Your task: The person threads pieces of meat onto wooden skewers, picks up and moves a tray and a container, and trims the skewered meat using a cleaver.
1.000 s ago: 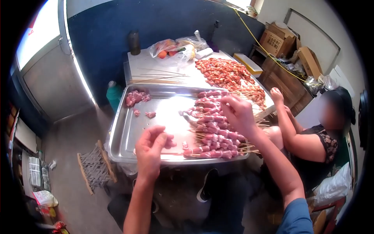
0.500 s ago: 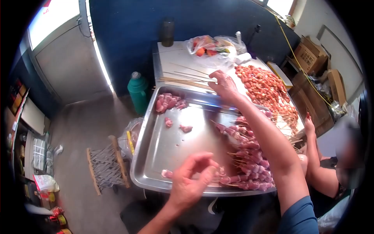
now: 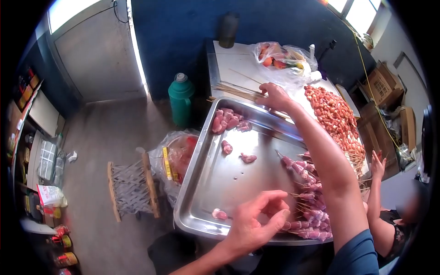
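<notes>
My left hand hovers above the near edge of the metal tray, fingers curled and thumb apart, with nothing visible in it. Past the tray's far rim, my right hand has its fingers closed on the ends of thin wooden skewers, which fan out leftward over the table. Raw meat chunks are heaped in the tray's far left corner. Single meat pieces lie about its middle, and another is near the front rim. Threaded meat skewers fill the right side, partly hidden by my right forearm.
A broad heap of reddish meat covers the table's right part. Behind stand a bag of fruit and a dark jar. A green thermos and folding stool are left. A co-worker's hand is at right.
The view has shifted, so the tray and table appear farther right and the thermos shows more fully. My right hand stays at the skewers, which lie lower and closer together. My left hand remains raised over the tray.
</notes>
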